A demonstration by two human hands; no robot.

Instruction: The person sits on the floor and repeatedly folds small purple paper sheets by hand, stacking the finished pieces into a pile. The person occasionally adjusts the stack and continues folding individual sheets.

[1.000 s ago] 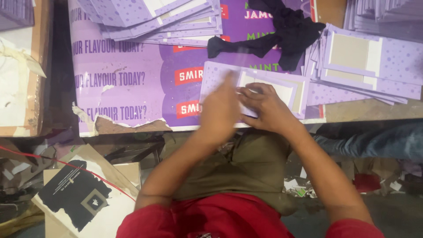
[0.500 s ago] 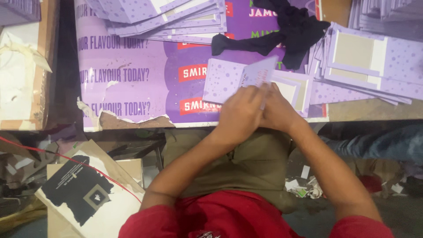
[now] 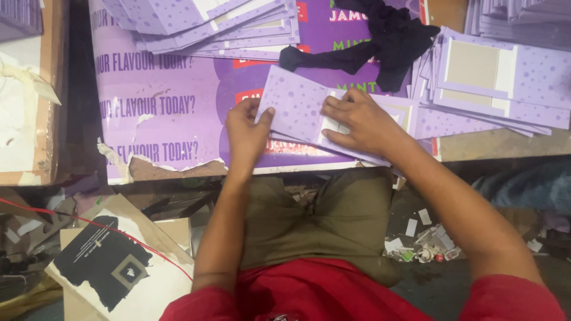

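Under both hands point(image 3: 309, 125), purple card point(image 3: 297, 110)

Flat purple dotted cardboard sheet point(image 3: 297, 110) lies on the desk point(image 3: 499, 145) near its front edge, on top of a big purple printed poster point(image 3: 154, 107). Left hand point(image 3: 247, 132) at the sheet's left edge, right hand point(image 3: 363, 123) on its right half. Behind-left of the sheet: fanned stack of purple cardboard sheets point(image 3: 208, 27). Behind it: crumpled black cloth point(image 3: 380, 38). Right of it: second pile of purple cardboard blanks point(image 3: 493, 83). On the floor, front-left: black-and-white printed card point(image 3: 107, 261).
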